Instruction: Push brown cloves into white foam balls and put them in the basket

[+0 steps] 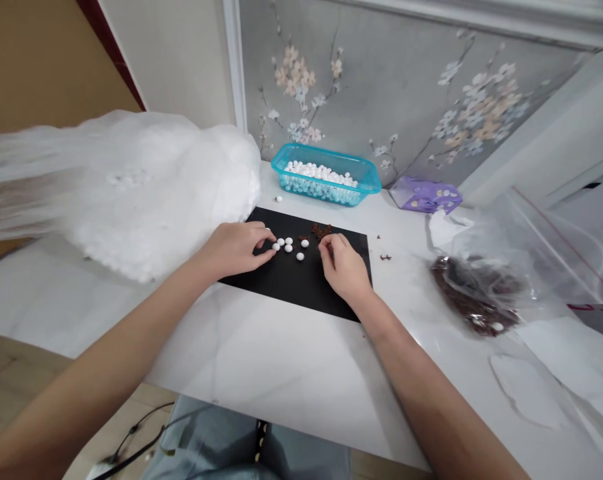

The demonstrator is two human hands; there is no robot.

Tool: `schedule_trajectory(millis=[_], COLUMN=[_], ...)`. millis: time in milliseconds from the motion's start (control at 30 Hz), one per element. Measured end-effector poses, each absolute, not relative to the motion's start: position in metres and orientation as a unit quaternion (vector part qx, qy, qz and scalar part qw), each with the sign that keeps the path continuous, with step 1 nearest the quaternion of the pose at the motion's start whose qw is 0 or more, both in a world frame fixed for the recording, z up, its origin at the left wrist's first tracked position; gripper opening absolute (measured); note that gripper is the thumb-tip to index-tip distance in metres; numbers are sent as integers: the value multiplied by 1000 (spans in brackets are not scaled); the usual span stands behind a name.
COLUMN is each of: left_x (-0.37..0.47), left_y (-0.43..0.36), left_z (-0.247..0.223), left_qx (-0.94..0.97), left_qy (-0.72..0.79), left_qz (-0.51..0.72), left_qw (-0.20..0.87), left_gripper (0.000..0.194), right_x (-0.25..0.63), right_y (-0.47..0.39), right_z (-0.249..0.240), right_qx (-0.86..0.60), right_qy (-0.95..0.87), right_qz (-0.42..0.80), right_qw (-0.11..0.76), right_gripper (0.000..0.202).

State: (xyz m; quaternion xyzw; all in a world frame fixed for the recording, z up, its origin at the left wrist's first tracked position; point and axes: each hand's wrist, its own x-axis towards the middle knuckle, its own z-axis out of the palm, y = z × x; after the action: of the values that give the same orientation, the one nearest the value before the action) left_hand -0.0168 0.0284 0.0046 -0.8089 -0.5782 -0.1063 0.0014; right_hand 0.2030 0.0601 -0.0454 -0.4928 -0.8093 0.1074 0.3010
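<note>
The worktop (261, 353) carried all items inspected. To the left of the black mat (276, 283) lay a bulky white fluffy heap (146, 180), crowding the mat's left edge and limiting room for the left arm. To the mat's right sat a clear bag (546, 247) with brown contents (461, 293), its slack plastic taking up that side. The mat itself, being dark, appeared placed to make pale items stand out. Behind it stood a blue basket (291, 189) of white beads, apparently kept within reach; a purple packet (434, 197) lay behind and to the right. Over the mat's left part, the left hand (238, 248) had thumb and forefinger parted beside the loose beads (288, 241). Over its right part, the right hand (348, 270) had fingertips drawn together near the brown pieces (318, 231); whether it pinched one could not be determined. Stray brown bits (386, 257) lay just right of the mat.
</note>
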Motion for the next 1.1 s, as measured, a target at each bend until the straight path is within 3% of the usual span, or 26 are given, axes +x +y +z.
schedule_trajectory(millis=[367,633,1100], left_x=[20,22,18], left_y=[21,28,23], left_z=[-23,-30,-25], left_qx=[-794,-799,-792], left_qy=[-574,-561,-580], left_qz=[-182,-178,-164], left_qw=[-81,-123,-95], left_gripper=[37,29,26], right_x=[196,196,196], right_y=[50,48,44], right_z=[-44,-44,-45], right_qx=[-443,-431,-394], right_qy=[-842,-848,-867], right_qz=[33,23,31], right_qw=[306,307,304], right_gripper=[20,18,17])
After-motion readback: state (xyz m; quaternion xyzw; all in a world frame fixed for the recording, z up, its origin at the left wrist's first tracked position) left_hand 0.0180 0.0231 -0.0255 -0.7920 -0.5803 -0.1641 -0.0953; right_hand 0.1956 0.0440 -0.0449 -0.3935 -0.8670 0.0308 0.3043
